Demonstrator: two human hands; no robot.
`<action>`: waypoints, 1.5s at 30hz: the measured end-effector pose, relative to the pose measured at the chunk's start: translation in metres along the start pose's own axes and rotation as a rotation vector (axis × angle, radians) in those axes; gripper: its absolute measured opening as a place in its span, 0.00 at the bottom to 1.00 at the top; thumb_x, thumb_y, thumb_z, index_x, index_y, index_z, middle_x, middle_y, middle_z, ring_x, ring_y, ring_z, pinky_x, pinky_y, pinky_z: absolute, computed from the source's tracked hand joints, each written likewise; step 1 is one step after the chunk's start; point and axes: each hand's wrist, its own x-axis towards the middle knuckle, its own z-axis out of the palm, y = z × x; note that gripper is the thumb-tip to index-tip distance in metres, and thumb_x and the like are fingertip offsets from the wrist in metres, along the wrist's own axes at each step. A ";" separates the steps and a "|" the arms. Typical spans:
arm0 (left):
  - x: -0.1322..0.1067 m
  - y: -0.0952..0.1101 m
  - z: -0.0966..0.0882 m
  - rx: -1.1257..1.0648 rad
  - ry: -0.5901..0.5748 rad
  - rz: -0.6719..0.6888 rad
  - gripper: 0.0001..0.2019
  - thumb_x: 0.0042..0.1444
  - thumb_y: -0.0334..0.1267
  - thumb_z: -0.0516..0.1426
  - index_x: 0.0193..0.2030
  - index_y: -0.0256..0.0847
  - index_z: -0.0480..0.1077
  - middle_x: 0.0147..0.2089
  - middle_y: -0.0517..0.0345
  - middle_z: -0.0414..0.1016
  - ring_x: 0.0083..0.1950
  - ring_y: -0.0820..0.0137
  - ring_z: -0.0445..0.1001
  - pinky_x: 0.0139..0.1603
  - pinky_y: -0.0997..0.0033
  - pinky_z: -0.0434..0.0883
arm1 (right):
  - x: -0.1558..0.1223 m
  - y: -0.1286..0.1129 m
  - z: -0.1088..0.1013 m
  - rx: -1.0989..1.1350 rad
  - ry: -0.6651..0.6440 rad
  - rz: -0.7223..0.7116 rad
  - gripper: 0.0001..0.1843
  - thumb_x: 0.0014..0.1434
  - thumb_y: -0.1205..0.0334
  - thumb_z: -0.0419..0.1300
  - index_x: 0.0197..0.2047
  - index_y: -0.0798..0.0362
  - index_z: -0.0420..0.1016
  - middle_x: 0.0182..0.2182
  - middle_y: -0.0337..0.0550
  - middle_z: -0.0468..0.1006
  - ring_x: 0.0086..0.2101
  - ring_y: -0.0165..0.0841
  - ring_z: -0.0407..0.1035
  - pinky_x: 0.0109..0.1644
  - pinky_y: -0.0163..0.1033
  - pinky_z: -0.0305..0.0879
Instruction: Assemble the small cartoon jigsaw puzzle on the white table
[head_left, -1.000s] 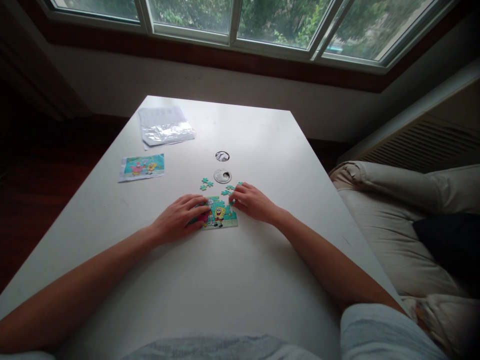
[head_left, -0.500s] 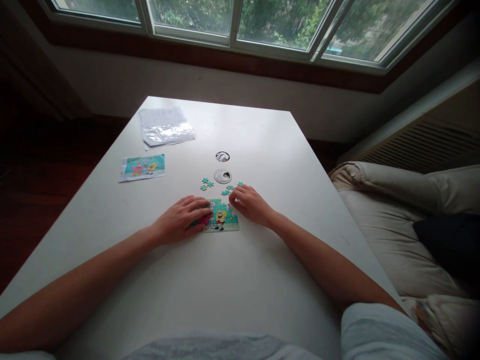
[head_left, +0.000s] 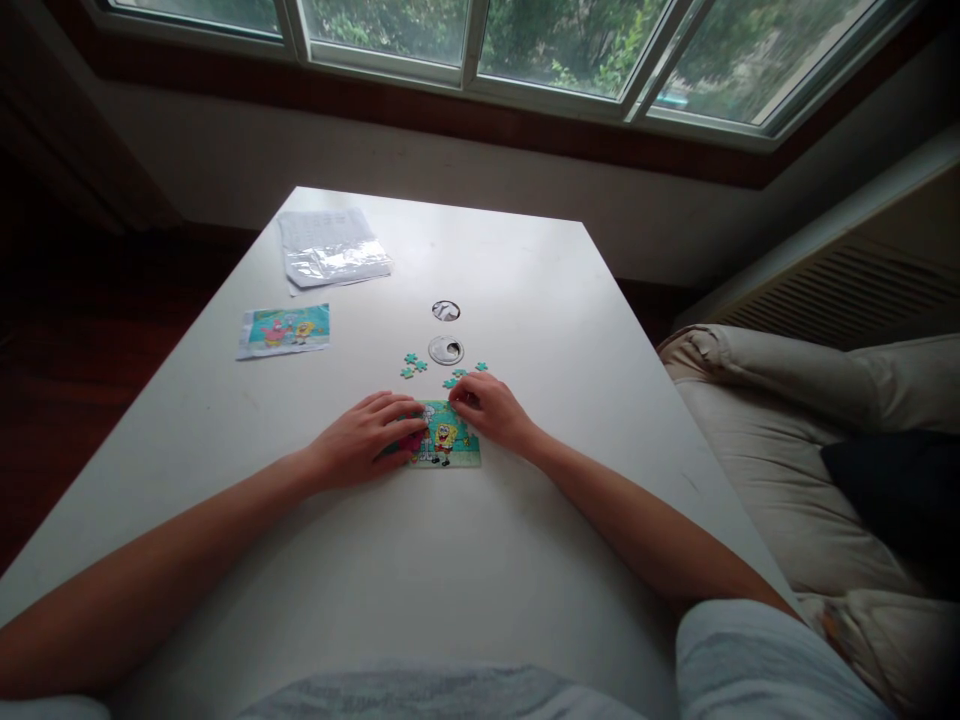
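A partly assembled jigsaw puzzle (head_left: 444, 442) with cartoon figures on a green-blue ground lies flat on the white table. My left hand (head_left: 373, 432) rests over its left part, fingers stretched out and covering the pink figure. At the upper right edge of the picture is my right hand (head_left: 487, 405), its thumb and fingertips pinched on a small puzzle piece that they mostly hide. Just beyond the puzzle lie loose puzzle pieces (head_left: 421, 366) in a left group, and more loose pieces (head_left: 451, 382) close to my right fingers.
A printed picture sheet (head_left: 289, 331) with the same figures lies on the table's left side. Behind it are papers in a clear plastic sleeve (head_left: 334, 250). Two round fittings (head_left: 446, 350) are set in the table (head_left: 525, 290). A padded sofa (head_left: 750, 450) stands at the right.
My right hand has shifted slightly left, its fingertips now over the puzzle's upper edge. My left hand stays on the puzzle's left part. The view has tilted a little.
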 end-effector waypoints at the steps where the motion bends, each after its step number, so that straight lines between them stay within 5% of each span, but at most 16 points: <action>1: 0.000 0.000 0.000 0.001 0.000 -0.001 0.20 0.67 0.43 0.55 0.64 0.48 0.68 0.66 0.49 0.70 0.67 0.57 0.67 0.70 0.48 0.63 | 0.000 0.000 0.001 -0.017 0.004 -0.002 0.05 0.60 0.70 0.62 0.35 0.50 0.75 0.31 0.39 0.72 0.36 0.33 0.65 0.42 0.38 0.61; 45: 0.001 0.000 0.000 0.025 -0.028 0.000 0.20 0.68 0.43 0.55 0.65 0.46 0.67 0.67 0.49 0.68 0.68 0.56 0.65 0.71 0.48 0.62 | -0.002 -0.008 0.002 -0.303 -0.028 -0.075 0.06 0.66 0.67 0.58 0.37 0.50 0.73 0.37 0.45 0.75 0.42 0.38 0.64 0.46 0.41 0.61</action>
